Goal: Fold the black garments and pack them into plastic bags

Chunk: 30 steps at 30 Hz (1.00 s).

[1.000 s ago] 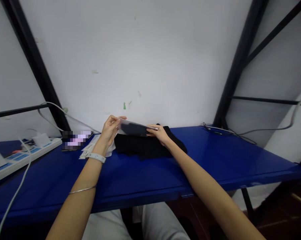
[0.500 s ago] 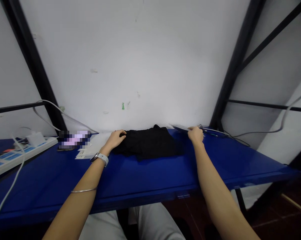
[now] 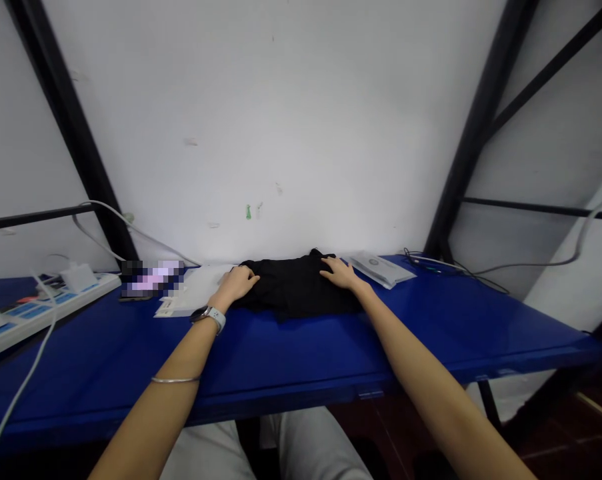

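Black folded cloth (image 3: 295, 290) now lies under two flat, open hands holding nothing, left hand (image 3: 237, 283) and right hand (image 3: 341, 274); printed packet (image 3: 381, 271) newly released, just beside it

A plain black cloth (image 3: 295, 290) lies on the glossy blue table (image 3: 291, 350) by its back edge, a white packet (image 3: 381, 270) with grey print to the right. Toward the left edge, a white power strip (image 3: 41, 313) shows blue panels; the white wall (image 3: 281, 133) carries a green mark (image 3: 248, 212).
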Tool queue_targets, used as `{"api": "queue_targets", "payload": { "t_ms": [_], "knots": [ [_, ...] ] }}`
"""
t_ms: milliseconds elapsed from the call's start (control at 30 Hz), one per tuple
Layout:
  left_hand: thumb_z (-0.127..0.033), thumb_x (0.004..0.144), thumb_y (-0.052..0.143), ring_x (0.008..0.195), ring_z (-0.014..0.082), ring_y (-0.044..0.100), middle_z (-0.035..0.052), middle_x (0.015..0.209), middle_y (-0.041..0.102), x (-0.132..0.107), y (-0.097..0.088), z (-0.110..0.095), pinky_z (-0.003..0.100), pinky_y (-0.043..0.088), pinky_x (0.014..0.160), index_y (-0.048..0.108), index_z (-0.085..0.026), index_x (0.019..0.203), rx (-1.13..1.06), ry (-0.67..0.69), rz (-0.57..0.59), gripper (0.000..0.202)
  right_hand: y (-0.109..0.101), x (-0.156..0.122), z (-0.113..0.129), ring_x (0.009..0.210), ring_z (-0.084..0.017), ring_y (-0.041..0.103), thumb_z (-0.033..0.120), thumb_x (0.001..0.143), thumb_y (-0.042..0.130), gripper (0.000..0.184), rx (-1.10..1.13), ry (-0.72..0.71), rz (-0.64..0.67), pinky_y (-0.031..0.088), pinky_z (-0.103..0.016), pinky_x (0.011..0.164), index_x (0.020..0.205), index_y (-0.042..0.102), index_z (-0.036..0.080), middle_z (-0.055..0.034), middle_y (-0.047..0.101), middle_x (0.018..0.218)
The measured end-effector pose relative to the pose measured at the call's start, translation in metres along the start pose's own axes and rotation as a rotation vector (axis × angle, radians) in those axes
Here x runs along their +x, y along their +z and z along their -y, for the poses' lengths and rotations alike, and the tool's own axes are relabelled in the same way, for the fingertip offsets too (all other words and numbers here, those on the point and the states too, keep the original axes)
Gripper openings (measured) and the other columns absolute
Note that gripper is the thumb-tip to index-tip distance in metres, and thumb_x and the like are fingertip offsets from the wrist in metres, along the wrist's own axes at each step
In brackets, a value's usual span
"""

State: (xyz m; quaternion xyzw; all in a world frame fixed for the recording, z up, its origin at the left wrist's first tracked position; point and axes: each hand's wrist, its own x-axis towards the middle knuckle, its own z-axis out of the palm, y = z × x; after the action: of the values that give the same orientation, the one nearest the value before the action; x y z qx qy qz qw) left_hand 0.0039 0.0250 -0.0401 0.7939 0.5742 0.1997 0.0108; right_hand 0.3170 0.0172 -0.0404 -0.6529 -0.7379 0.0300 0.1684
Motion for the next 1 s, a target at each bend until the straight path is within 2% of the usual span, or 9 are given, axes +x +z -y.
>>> {"api": "queue_targets", "payload": {
  "t_ms": [133, 233, 400, 533, 633, 700, 767, 867, 1000],
  "knots": [
    [-0.029, 0.084, 0.049, 0.094, 0.0290, 0.063, 0.0132, 0.097, 0.071, 0.005, 0.000, 0.000, 0.037, 0.044, 0.081, 0.070, -0.019, 0.079, -0.089, -0.057, -0.086, 0.023, 0.004, 0.018, -0.006, 0.139, -0.028, 0.024, 0.023, 0.095, 0.037, 0.048, -0.123, 0.025, -0.071, 0.028, -0.052, 0.106, 0.142, 0.033, 0.018, -0.0134, 0.037, 0.148],
    [-0.018, 0.079, 0.050, 0.091, 0.0253, 0.064, 0.0108, 0.092, 0.071, 0.011, 0.001, 0.004, 0.033, 0.044, 0.080, 0.067, -0.019, 0.076, -0.166, -0.118, -0.165, 0.018, 0.005, 0.031, -0.013, 0.135, -0.028, 0.032, 0.013, 0.092, 0.037, 0.046, -0.219, 0.042, -0.083, 0.033, -0.047, 0.101, 0.138, 0.040, 0.020, -0.0133, 0.045, 0.142],
    [-0.007, 0.069, 0.050, 0.083, 0.0205, 0.062, 0.0067, 0.085, 0.067, 0.016, 0.007, 0.012, 0.029, 0.045, 0.076, 0.060, -0.016, 0.105, -0.216, -0.146, -0.190, 0.038, 0.009, 0.038, -0.021, 0.121, -0.031, 0.043, 0.012, 0.090, 0.038, 0.039, -0.269, 0.061, -0.145, 0.035, -0.044, 0.095, 0.126, 0.053, 0.017, -0.0169, 0.056, 0.124],
    [-0.011, 0.074, 0.048, 0.100, 0.0243, 0.059, 0.0116, 0.101, 0.065, 0.018, 0.009, 0.007, 0.033, 0.044, 0.082, 0.056, -0.016, 0.118, -0.130, -0.173, -0.142, 0.045, 0.010, 0.041, -0.027, 0.123, -0.031, 0.039, 0.012, 0.090, 0.037, 0.046, -0.288, 0.040, -0.130, 0.034, -0.045, 0.094, 0.134, 0.047, 0.023, -0.0150, 0.047, 0.135],
    [-0.015, 0.077, 0.048, 0.115, 0.0281, 0.052, 0.0140, 0.119, 0.060, 0.024, 0.009, 0.002, 0.039, 0.041, 0.088, 0.056, -0.018, 0.120, -0.112, -0.170, -0.124, 0.044, 0.008, 0.047, -0.030, 0.123, -0.030, 0.039, 0.011, 0.088, 0.038, 0.041, -0.278, 0.035, -0.106, 0.036, -0.044, 0.092, 0.126, 0.052, 0.020, -0.0136, 0.047, 0.136],
    [-0.019, 0.079, 0.049, 0.118, 0.0298, 0.050, 0.0135, 0.121, 0.061, 0.031, 0.008, 0.000, 0.044, 0.039, 0.091, 0.055, -0.019, 0.121, -0.139, -0.160, -0.123, 0.042, 0.005, 0.049, -0.030, 0.120, -0.028, 0.041, 0.012, 0.087, 0.040, 0.036, -0.267, 0.033, -0.110, 0.037, -0.041, 0.090, 0.118, 0.056, 0.018, -0.0136, 0.052, 0.130],
    [-0.024, 0.080, 0.053, 0.115, 0.0301, 0.053, 0.0118, 0.111, 0.066, 0.041, 0.008, -0.002, 0.046, 0.038, 0.092, 0.058, -0.020, 0.116, -0.179, -0.165, -0.116, 0.037, 0.003, 0.050, -0.029, 0.115, -0.026, 0.046, 0.012, 0.086, 0.041, 0.033, -0.258, 0.022, -0.120, 0.037, -0.038, 0.088, 0.115, 0.056, 0.017, -0.0131, 0.057, 0.122],
    [-0.025, 0.078, 0.058, 0.105, 0.0295, 0.059, 0.0098, 0.095, 0.071, 0.055, 0.007, -0.003, 0.046, 0.037, 0.092, 0.065, -0.019, 0.095, -0.228, -0.198, -0.121, 0.019, 0.001, 0.049, -0.027, 0.110, -0.024, 0.049, 0.011, 0.084, 0.043, 0.035, -0.256, 0.004, -0.147, 0.036, -0.035, 0.086, 0.117, 0.054, 0.017, -0.0120, 0.060, 0.115],
    [-0.020, 0.079, 0.053, 0.098, 0.0264, 0.061, 0.0087, 0.092, 0.071, 0.065, 0.002, 0.000, 0.043, 0.039, 0.089, 0.065, -0.020, 0.079, -0.269, -0.223, -0.174, 0.012, -0.003, 0.048, -0.026, 0.111, -0.026, 0.046, 0.016, 0.085, 0.046, 0.027, -0.260, -0.011, -0.207, 0.034, -0.035, 0.086, 0.109, 0.060, 0.019, -0.0114, 0.061, 0.112]
  ]
}}
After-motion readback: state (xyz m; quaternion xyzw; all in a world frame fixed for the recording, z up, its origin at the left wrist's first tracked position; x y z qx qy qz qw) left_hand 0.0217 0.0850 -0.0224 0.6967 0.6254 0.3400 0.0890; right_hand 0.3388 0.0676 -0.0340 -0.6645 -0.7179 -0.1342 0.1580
